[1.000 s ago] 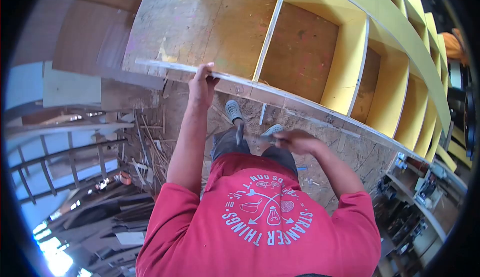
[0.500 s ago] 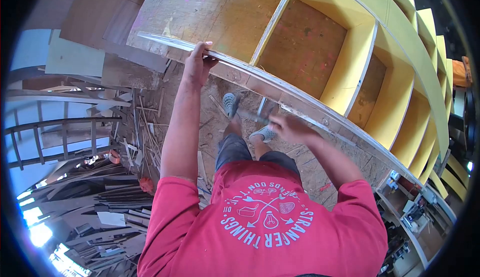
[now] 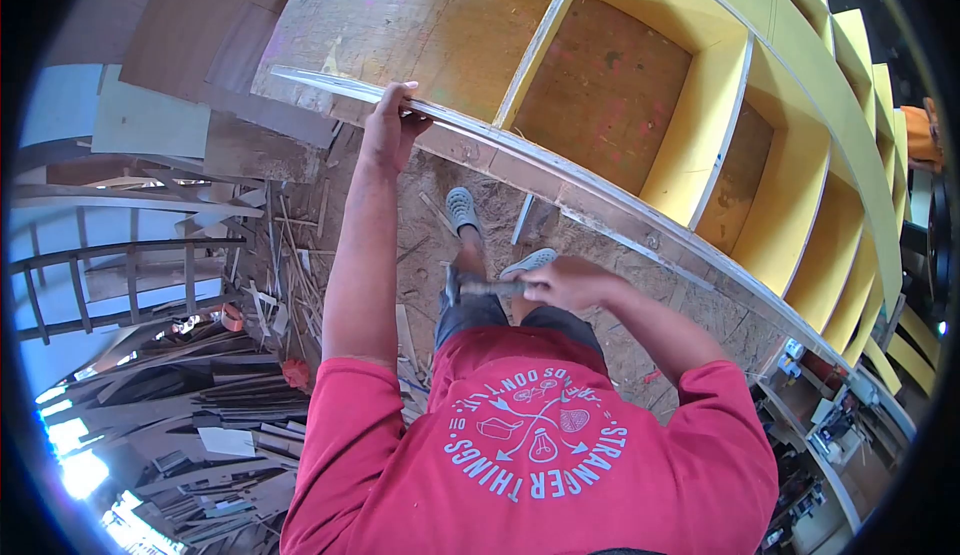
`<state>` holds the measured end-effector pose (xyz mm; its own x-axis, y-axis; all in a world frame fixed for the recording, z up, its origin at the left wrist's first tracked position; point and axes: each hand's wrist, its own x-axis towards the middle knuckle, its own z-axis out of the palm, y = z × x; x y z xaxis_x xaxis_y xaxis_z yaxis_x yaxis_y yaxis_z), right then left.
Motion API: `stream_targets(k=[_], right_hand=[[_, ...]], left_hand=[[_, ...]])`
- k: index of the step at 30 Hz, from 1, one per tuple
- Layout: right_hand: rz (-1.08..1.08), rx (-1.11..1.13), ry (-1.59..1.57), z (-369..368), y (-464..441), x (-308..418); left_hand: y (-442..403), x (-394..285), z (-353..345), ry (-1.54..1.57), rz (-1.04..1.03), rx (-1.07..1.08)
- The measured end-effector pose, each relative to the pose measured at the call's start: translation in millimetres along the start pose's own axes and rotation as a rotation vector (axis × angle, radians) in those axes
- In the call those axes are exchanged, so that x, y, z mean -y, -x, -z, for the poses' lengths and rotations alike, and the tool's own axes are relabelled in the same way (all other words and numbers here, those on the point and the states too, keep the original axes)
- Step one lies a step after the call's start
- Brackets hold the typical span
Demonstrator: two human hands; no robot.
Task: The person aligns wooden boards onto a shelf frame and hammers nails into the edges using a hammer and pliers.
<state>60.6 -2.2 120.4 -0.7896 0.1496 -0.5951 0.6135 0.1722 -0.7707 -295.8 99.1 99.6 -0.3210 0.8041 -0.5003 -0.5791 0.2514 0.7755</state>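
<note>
My right hand (image 3: pixel 572 283) is wrapped round the handle of a hammer (image 3: pixel 488 289). The hammer is held level over my shorts, its head pointing left and slightly blurred. Up at the bench edge, my left hand (image 3: pixel 393 127) is closed over a long thin wooden strip (image 3: pixel 325 82), thumb on top and fingers curled beneath. That strip runs along the near side of a curved yellow wooden frame (image 3: pixel 690 170) divided by several upright ribs. The frame rests on a stained plywood worktop (image 3: pixel 410 25).
Below the worktop edge are my shoes (image 3: pixel 462 210) on a dusty floor with scraps. A large pile of offcut wood strips (image 3: pixel 230 395) lies at the left, near a ladder-like wooden frame (image 3: pixel 130 275). Tools and clutter (image 3: pixel 830 425) sit at the lower right.
My right hand has drawn the hammer down and toward my body, away from the worktop edge. My left hand stays closed on the strip, nearly unmoved.
</note>
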Motion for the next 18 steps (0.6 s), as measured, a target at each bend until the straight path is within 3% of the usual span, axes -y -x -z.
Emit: stream_targets(k=[3, 4, 7, 8, 11, 12, 18], right_hand=[[-0.016, -0.414, -0.249, 22, -5, -28], [0.015, -0.448, -0.101, 34, -5, -37], [0.129, -0.232, -0.045, 18, -4, -27], [0.056, -0.093, -0.045, 18, 2, -16], [0.186, -0.246, -0.102, 17, 0, -39], [0.038, -0.344, -0.152, 30, 0, -34], [0.104, -0.164, -0.067, 19, 6, -33]], left_hand=[[0, -2, 2, -0.015, 0.010, -0.005], [2, 0, 2, -0.011, 0.010, -0.011], [5, -4, -5, -0.009, 0.002, -0.012], [7, -5, -8, -0.009, 0.001, -0.015], [-3, -2, 7, -0.009, 0.005, 0.028], [-5, 0, 11, -0.007, 0.007, 0.052], [-11, 4, 15, -0.011, 0.009, 0.044]])
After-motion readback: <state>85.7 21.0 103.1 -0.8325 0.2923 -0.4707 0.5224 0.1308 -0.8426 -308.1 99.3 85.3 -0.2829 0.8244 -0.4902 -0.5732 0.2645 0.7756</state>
